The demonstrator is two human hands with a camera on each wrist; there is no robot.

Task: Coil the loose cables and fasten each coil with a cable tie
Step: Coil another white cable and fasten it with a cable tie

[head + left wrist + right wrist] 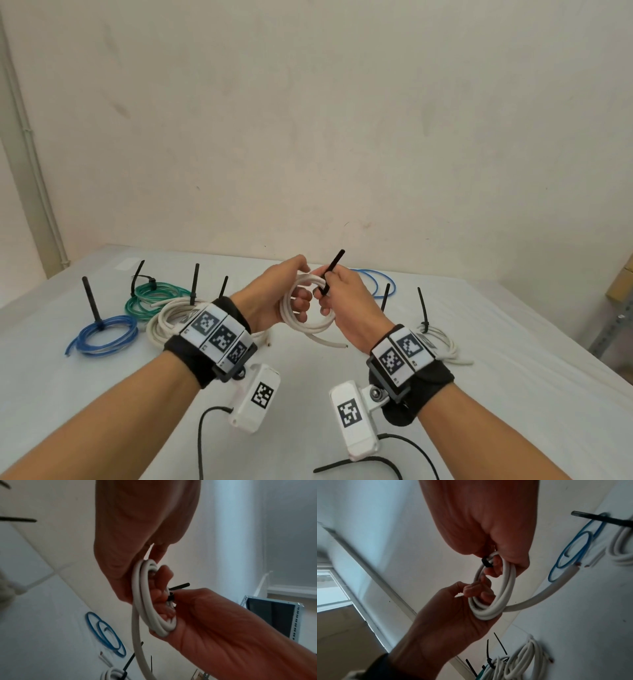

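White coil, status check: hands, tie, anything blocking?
Left hand grips white coil. Right hand pinches black cable tie wrapped round it. Tail upright, uncut. Nothing blocking.

White cable coils: 3 — one held [310, 308], one left [168, 320], one right [442, 339]. Blue coils: 2 [106, 334] [375, 282]. Green coil: 1 [154, 296]. Black cable ties: 7 counted (one on the held coil [330, 274]). Hands: 2.

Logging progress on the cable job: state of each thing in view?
left hand: grips white coil
right hand: pinches black tie
white coil: held up, tie looped round
blue coil: tied, on table
green coil: tied, on table
far blue cable: coiled, fastening unclear
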